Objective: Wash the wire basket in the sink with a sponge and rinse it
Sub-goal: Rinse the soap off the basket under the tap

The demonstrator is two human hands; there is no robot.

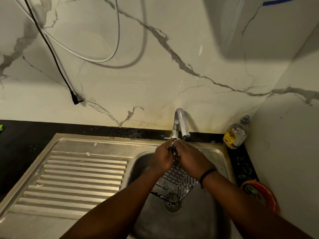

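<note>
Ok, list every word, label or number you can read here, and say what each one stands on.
Clear plastic bottle with a yellow label, on the dark counter by the steel sink: print on the label and a small white tag above it, too blurred to read.
No other text in view.

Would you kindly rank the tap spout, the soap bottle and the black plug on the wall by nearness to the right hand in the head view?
From the right hand:
1. Tap spout, just above it.
2. Soap bottle, in the right corner.
3. Black plug, far left on the wall.
</note>
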